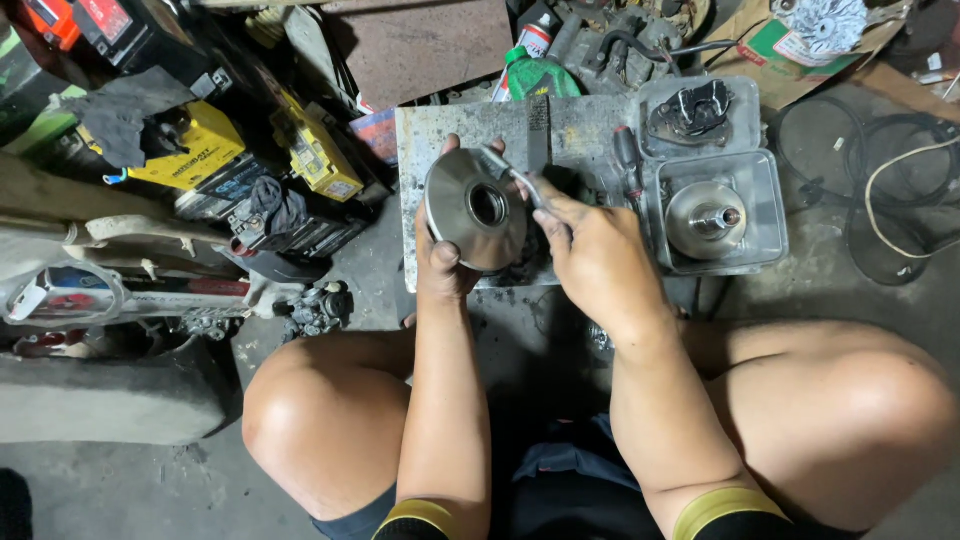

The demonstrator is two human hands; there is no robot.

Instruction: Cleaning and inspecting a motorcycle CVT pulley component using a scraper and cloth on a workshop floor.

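- Nearest to me are my bare knees, spread apart as I squat on the concrete floor (150,490), with both forearms running up between them toward the metal disc.
- My left hand (443,262) holds the metal disc (476,208) from below, thumb on its near face and fingertips curled over the far rim, so the disc stands tilted up toward me, lifted just above the grey tray (440,135).
- My right hand (590,255), just right of the disc, is closed around a small metal tool (510,172) whose tip reaches toward the disc's centre hole; I cannot tell whether it touches the metal.
- I judge the grip on the disc thin: only thumb and fingertips bear it, and a hard push from the tool could twist it loose onto the tray.
- The tool could also skid across the smooth face and scratch it, or jab my left thumb.
- Right of the disc sits a clear plastic box (770,215) holding a second round part (707,218) with a stub shaft.
- Left of the disc, further out, lie yellow and black batteries (195,150) and loose scrap.
- Beyond the disc, at the far edge, stand a green bottle (540,75) and dark engine parts.
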